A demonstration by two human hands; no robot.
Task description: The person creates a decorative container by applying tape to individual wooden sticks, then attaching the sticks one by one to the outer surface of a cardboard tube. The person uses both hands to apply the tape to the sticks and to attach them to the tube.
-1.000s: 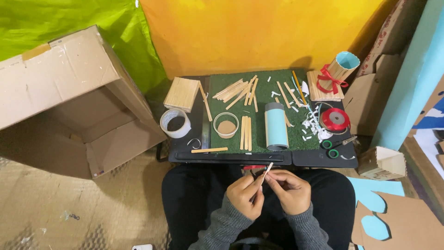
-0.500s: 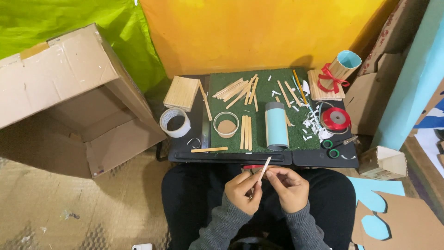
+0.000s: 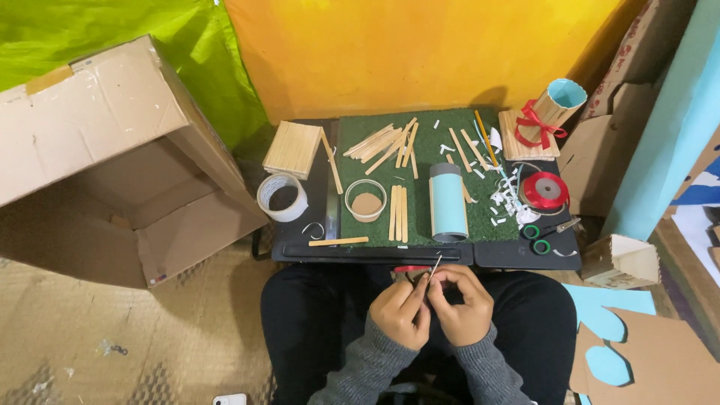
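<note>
My left hand (image 3: 400, 310) and my right hand (image 3: 465, 307) meet over my lap, just in front of the small black table (image 3: 510, 253). Together they pinch a thin wooden stick (image 3: 434, 266) that points up between the fingertips. A red object (image 3: 410, 269) shows just above my left hand; what it is I cannot tell. On the green mat (image 3: 424, 147) lie several loose wooden sticks (image 3: 384, 141), three more sticks side by side (image 3: 398, 213), a light blue tube (image 3: 448, 202) on its side and a small round cup (image 3: 366, 201).
A tape roll (image 3: 282, 197), a square stick panel (image 3: 292, 148), a red ribbon spool (image 3: 545, 190) and green-handled scissors (image 3: 546, 233) sit on the table. A stick holder with a red bow (image 3: 541, 120) stands at the back right. An open cardboard box (image 3: 112, 165) lies left; blue paper cut-outs (image 3: 607, 330) lie right.
The stick has been drawn lower and stands more upright between my fingers. Both hands have closed in around it.
</note>
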